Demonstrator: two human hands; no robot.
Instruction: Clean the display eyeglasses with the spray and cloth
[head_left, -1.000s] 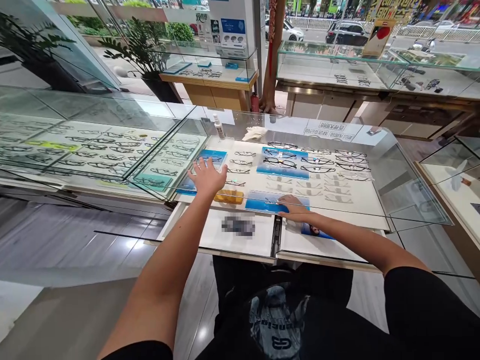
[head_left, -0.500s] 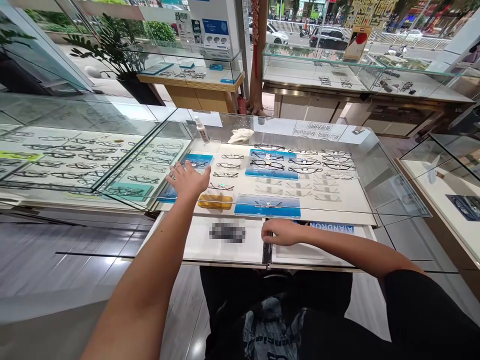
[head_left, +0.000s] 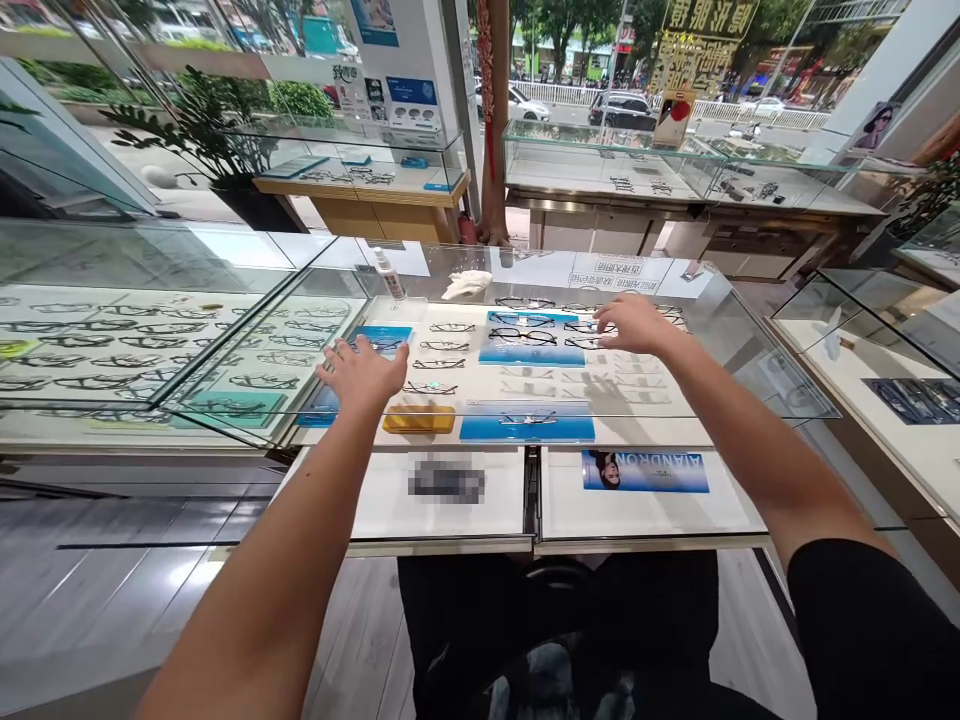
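My left hand is spread with its fingers stretched forward at the left part of the glass display case. A blue card with eyeglasses shows just beyond its fingers. My right hand reaches forward over the right side of the case, fingers apart and a little bent, with nothing seen in them. Near its fingertips lie dark-rimmed eyeglasses. Left of them, more eyeglasses rest on a blue card. Whether either hand touches the glass, I cannot tell.
Nearer me are a yellow glasses case and a blue display card. A spray bottle and a white cloth stand at the back. Below, two white drawers are pulled out; one holds a printed card.
My right hand has moved forward and right, from above the drawers to over the eyeglasses. My left hand stays spread in about the same place. The view has tilted slightly up.
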